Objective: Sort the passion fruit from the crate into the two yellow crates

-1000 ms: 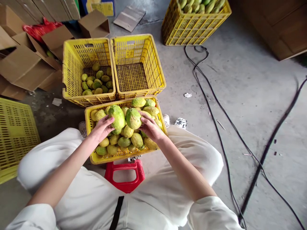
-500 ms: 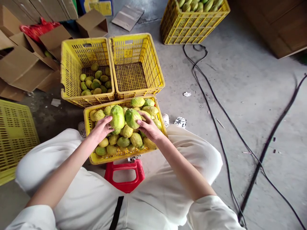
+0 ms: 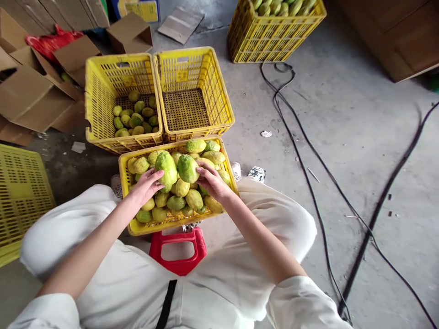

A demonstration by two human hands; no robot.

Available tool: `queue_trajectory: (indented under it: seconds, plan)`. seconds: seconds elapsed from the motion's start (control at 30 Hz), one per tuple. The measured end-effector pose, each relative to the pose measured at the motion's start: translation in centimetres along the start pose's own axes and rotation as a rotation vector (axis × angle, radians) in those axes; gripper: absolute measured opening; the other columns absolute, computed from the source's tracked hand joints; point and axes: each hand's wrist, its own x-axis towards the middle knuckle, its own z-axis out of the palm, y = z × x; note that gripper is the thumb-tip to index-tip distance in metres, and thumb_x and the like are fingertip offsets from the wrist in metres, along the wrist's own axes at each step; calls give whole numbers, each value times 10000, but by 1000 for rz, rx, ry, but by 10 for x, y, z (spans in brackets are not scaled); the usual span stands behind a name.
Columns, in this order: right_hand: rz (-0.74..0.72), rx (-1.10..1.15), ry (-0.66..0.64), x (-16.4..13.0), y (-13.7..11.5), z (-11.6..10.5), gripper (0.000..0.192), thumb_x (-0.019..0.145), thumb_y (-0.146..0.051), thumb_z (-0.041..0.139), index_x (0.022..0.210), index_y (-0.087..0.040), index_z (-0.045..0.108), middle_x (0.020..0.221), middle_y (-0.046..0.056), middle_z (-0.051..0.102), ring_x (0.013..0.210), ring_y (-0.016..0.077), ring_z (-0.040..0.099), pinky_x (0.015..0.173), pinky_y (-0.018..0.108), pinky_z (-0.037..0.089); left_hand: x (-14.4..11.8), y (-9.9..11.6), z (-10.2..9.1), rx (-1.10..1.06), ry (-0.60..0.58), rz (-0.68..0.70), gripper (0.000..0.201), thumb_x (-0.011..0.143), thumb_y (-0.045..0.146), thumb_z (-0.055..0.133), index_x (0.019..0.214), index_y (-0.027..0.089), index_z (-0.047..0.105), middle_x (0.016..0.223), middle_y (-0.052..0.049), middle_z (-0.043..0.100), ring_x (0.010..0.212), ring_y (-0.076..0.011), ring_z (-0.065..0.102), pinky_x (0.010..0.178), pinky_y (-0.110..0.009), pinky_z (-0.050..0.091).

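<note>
My left hand [image 3: 148,183] grips a large yellow-green fruit [image 3: 166,167], oval and slightly bumpy, with the thumb on its near left side. In my right hand [image 3: 213,182] is a rounder, greener fruit [image 3: 188,168], held at its right end by the fingertips. The two fruits are side by side, almost touching, above a shallow yellow crate [image 3: 178,225]. Many similar fruits, such as a yellow one [image 3: 195,199], fill that crate; their exact kind is unclear.
Beyond stand two deep yellow crates: the left crate [image 3: 88,98] holds several smaller fruits, the right crate [image 3: 222,91] shows its bare bottom. A red stool [image 3: 180,267] is between my legs. Cardboard boxes [image 3: 37,100] lie at left; black cables [image 3: 373,219] cross the floor at right.
The fruit in my right hand has turned and shows a brighter green side. My left thumb has shifted slightly on its fruit. Both hands keep their hold.
</note>
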Motion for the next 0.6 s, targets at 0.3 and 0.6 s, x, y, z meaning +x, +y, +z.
queue_trajectory:
  seconds: [0.3,0.6]
  plan:
    - [-23,-33,-42,0,-4,-4,437,655,-462,812,1035,-321,647,922,-45,710,947,207,693,926,387,579,4,2,-5,-23,27,16,361,590,214,881,832,179,615,747,13,702,717,-147,673,881,-418,588]
    - [-23,-76,-65,-5,-12,-1,476,599,-437,864,1012,-310,663,916,-29,718,990,215,692,932,378,573,6,1,-7,-17,-8,21,386,577,196,889,843,189,609,615,58,623,669,-147,661,874,-418,588]
